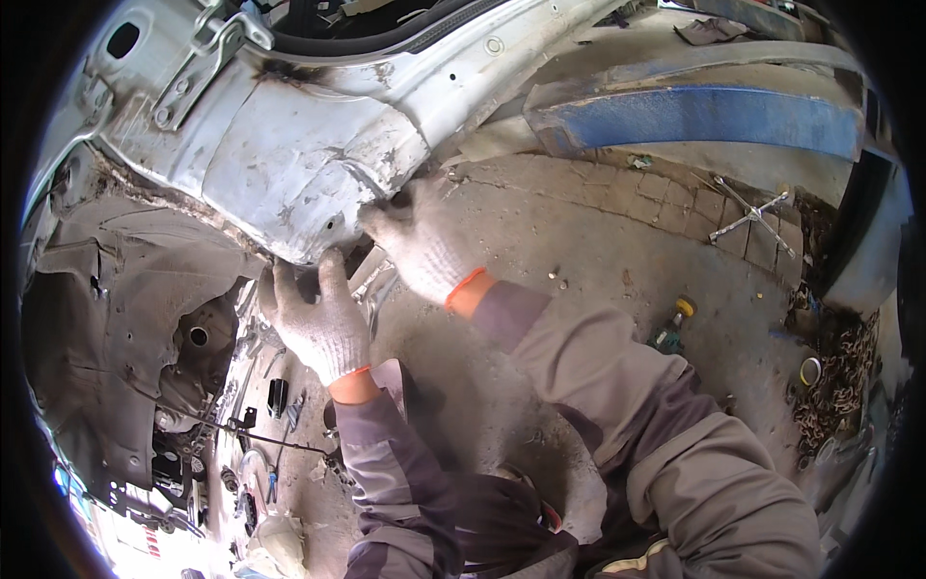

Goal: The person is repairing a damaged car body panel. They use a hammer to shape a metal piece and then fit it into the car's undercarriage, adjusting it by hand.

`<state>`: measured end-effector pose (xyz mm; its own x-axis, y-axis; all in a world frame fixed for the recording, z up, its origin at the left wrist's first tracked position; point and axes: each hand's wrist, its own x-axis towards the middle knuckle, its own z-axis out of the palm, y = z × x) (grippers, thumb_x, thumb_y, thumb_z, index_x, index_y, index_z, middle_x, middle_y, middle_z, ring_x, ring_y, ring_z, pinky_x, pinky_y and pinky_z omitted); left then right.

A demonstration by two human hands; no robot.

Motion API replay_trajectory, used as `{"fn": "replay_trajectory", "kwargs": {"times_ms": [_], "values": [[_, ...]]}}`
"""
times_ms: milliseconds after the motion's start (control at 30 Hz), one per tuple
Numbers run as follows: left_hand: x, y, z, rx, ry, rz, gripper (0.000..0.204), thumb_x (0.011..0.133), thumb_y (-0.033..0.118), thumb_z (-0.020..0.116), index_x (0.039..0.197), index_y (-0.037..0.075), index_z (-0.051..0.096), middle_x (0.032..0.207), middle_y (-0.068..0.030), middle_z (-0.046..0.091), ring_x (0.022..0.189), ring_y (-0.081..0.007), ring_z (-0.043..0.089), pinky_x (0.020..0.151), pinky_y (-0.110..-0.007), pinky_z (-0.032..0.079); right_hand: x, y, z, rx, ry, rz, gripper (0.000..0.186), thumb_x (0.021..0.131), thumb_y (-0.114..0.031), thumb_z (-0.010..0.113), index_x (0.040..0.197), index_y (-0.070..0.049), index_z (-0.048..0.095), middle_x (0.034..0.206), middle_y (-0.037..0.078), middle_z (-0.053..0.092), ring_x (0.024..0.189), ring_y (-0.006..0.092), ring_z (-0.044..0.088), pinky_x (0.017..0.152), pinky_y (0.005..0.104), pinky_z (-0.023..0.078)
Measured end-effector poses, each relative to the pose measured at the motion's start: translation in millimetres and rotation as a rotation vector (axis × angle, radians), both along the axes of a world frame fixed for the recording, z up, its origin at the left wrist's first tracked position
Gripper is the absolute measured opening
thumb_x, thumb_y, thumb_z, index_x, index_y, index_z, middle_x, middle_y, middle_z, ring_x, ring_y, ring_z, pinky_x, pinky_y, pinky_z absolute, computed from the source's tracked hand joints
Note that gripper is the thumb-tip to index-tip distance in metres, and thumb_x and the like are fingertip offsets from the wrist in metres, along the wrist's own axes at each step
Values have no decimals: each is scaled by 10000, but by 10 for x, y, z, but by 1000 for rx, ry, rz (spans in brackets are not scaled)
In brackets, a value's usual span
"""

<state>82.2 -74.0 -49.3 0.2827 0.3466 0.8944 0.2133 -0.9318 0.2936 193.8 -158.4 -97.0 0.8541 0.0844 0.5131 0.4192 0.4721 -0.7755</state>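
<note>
A silver-white car body panel [280, 145], scuffed and rusty along its edges, slants across the upper left. My left hand [313, 323], in a whitish knit glove with an orange cuff, has its fingers spread, their tips at the panel's lower edge. My right hand [429, 246], gloved the same way, is at the panel's lower right end beside a torn, crumpled spot. Motion blurs its fingers, so their hold is unclear. Between the two hands, a narrow metal piece [368, 270] shows below the panel; I cannot make out what it is.
A dark wheel-arch liner [125, 289] fills the left side. To the right, a cross-shaped wheel wrench [752, 217] and a green-and-yellow power tool [670, 328] lie on the concrete floor. A blue curved panel [704, 118] is farther back. A chain heap [839, 386] lies far right.
</note>
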Motion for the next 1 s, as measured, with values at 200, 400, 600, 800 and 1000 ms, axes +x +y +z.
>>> {"fn": "replay_trajectory", "kwargs": {"times_ms": [200, 400, 600, 800, 1000], "values": [[-6, 169, -87, -37, -56, -84, 582, 924, 269, 787, 1362, -79, 627, 1480, -266, 466, 1234, -315, 610, 967, -416, 549, -344, -19, 213, 48, 257, 156, 498, 908, -274, 817, 1195, 55, 576, 1090, 215, 741, 982, 319, 723, 907, 412, 558], [-54, 141, 51, 54, 97, -31, 542, 943, 320, 761, 1323, -55, 667, 1389, -268, 563, 1290, -368, 563, 1031, -453, 500, -356, 128, 96, 129, 219, 205, 609, 871, -314, 843, 1274, 52, 571, 1157, 221, 741, 1073, 359, 719, 954, 433, 553], [-228, -122, 498, 506, -263, -233, 699, 897, 214, 801, 1468, -76, 519, 1542, -254, 505, 1453, -389, 466, 1217, -505, 370, -293, 22, 116, -93, 191, 158, 617, 900, -376, 794, 1282, 39, 545, 1199, 271, 698, 1130, 442, 681, 989, 472, 538], [41, -535, 1307, 1324, 792, 121, 661, 887, 378, 737, 1485, 135, 591, 1591, -216, 455, 1481, -476, 394, 1239, -632, 253, -280, -76, 104, -36, 203, 266, 630, 890, -327, 815, 1324, 36, 538, 1260, 282, 674, 1198, 436, 656, 1033, 450, 517], [151, -357, 1442, 1431, 800, 139, 657, 911, 445, 703, 1515, 221, 573, 1627, -162, 443, 1506, -441, 376, 1247, -636, 231, -544, 50, 145, 61, 280, 152, 790, 918, -348, 803, 1492, 29, 412, 1354, 279, 613, 1237, 415, 642, 1068, 454, 514]]}}
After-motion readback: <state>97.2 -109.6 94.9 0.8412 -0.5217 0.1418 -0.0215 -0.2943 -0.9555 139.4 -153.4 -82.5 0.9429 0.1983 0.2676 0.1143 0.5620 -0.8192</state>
